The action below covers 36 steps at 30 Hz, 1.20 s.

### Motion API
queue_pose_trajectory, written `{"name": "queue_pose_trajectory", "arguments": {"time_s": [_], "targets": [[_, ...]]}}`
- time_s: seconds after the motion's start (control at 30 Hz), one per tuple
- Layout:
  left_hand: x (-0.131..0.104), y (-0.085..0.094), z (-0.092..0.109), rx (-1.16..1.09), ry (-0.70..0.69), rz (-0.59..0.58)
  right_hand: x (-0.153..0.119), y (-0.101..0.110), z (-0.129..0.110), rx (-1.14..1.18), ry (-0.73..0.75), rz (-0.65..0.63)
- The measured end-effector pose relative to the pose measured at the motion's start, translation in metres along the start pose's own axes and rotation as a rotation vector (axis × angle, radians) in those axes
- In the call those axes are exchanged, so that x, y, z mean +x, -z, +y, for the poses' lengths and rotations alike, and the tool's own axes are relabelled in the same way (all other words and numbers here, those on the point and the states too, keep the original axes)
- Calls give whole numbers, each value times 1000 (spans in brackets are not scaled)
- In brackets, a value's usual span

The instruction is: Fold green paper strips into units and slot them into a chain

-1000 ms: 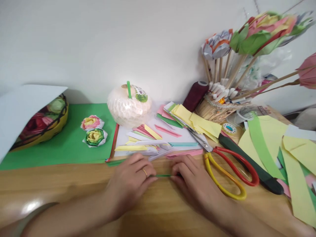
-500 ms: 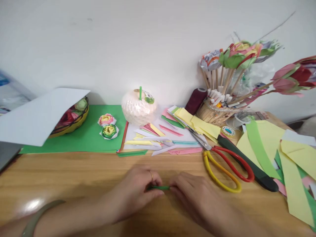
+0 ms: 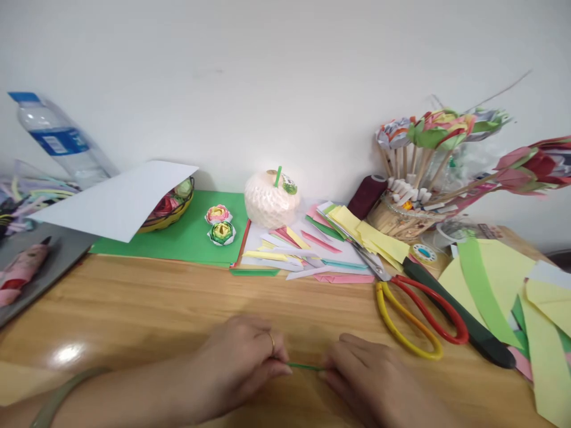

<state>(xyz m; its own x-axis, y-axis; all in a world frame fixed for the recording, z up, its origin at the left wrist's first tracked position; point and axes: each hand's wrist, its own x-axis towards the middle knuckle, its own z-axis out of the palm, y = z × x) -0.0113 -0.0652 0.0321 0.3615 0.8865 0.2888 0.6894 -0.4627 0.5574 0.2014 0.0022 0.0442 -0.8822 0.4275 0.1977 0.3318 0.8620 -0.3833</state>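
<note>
At far left, a clear plastic bottle with a blue cap and blue label (image 3: 62, 141) stands tilted. In front of it, a white paper sheet (image 3: 120, 199) partly covers a yellow-and-black basket (image 3: 172, 217) containing folded flowers. Below the sheet, a pink-and-red pen-shaped item (image 3: 22, 273) lies on a dark grey flat panel (image 3: 53, 279). A flat green sheet (image 3: 134, 246) extends to the right, bearing one pink-and-yellow paper flower (image 3: 218, 214) and one green-and-yellow paper flower (image 3: 222, 233), set side by side.

Front centre: the left hand (image 3: 250, 359), ring fitted, has thumb and fingers clamped on the left end of a narrow green paper strip (image 3: 305, 366). The strip spans the gap between the hands, above the wooden table (image 3: 156, 309). The right hand (image 3: 370, 374) has its fingertips clamped on the opposite end.

Behind the hands are a white, textured round object with a green straw (image 3: 271, 202) and loose folded paper strips (image 3: 285, 255). To the right lie red-and-yellow-handled scissors (image 3: 382, 274), a long black handle (image 3: 479, 336) and cut yellow paper (image 3: 546, 351).
</note>
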Motion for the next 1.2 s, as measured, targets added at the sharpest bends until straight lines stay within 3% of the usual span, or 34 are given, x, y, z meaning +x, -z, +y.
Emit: {"name": "queue_pose_trajectory", "arguments": {"time_s": [0.27,0.43,0.57,0.73,1.1,1.2], "targets": [[-3,17,5,-43,-24,-152,-10,12,0,214,-38,-108],[-6,18,2,-43,7,-209,-15,14,0,211,-138,-95],[-7,16,-3,-7,40,-150,-15,11,3,218,-200,-71],[-3,25,-8,30,-16,-61,-12,5,12,275,-231,-68],[-1,38,-22,40,-89,-104,9,12,12,279,-174,-43],[-3,40,-36,142,-167,-11,11,13,20,260,-179,-7]]}}
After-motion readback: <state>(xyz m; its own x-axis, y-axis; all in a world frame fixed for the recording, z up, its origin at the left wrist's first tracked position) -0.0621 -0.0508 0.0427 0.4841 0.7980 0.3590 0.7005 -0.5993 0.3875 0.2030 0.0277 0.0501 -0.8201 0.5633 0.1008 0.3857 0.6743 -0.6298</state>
